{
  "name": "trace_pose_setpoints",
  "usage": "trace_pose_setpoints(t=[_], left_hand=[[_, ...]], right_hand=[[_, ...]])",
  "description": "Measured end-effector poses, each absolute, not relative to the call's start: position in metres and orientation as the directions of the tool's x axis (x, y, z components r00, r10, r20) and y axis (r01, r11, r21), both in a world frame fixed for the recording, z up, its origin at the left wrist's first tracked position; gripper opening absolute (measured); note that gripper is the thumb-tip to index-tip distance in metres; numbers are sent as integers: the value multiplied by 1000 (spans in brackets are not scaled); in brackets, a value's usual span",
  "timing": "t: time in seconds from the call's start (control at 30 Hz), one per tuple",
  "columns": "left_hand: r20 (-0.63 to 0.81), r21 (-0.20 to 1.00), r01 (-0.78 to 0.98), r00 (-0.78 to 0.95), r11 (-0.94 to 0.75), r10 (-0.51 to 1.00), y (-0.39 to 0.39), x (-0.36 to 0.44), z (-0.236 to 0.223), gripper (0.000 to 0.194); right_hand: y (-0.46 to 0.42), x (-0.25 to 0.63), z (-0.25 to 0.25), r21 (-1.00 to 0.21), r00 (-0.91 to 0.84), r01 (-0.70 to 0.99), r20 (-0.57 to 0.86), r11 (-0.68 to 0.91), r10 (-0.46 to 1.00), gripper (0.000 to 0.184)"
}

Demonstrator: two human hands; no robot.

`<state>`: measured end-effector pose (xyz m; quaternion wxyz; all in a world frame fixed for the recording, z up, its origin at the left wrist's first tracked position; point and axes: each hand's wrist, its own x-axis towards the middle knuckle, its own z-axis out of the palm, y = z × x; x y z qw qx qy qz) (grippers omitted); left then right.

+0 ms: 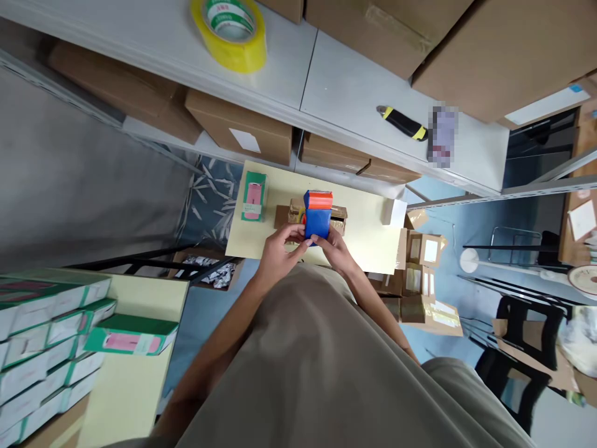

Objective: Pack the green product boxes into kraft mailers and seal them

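Note:
In the head view, a blue and orange tape dispenser (318,221) with a toothed edge at its top is held over the pale yellow table (368,246). My left hand (282,249) grips its left lower side, thumb at the bottom edge. On the other side, the fingers of my right hand (336,249) close round the lower right corner. Behind the dispenser lies a brown cardboard box (339,214) with tape on it, partly hidden. A green box with a pink picture (254,196) lies to the left on the same table.
Above the table runs a grey shelf (345,93) with a yellow tape roll (242,56), a utility knife (403,123) and large cartons (387,31). Green-and-white boxes (51,336) are stacked at lower left. A small white box (394,212) stands at the table's right end.

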<state>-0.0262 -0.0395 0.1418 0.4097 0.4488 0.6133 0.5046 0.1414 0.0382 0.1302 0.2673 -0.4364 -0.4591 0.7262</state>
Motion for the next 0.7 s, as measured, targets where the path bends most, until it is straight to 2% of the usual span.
trace_pose_setpoints(t=[0.27, 0.37, 0.43, 0.57, 0.7], left_hand=[[-48, 954, 282, -196, 103, 979, -36, -29, 136, 27], [-38, 939, 331, -179, 97, 983, -36, -41, 136, 25], [-70, 952, 280, -199, 125, 977, -35, -51, 136, 30], [-210, 969, 70, -269, 236, 940, -26, -77, 143, 55], [-291, 953, 43, -162, 301, 943, -10, -101, 164, 67]], right_hand=[[47, 141, 121, -850, -517, 7, -454, -526, 726, 57], [46, 142, 119, -852, -537, 58, -466, -521, 703, 59], [46, 144, 122, -851, -560, 114, -481, -512, 675, 61], [42, 148, 136, -851, -614, 213, -499, -481, 612, 67], [37, 152, 150, -880, -642, 265, -467, -395, 609, 66]])
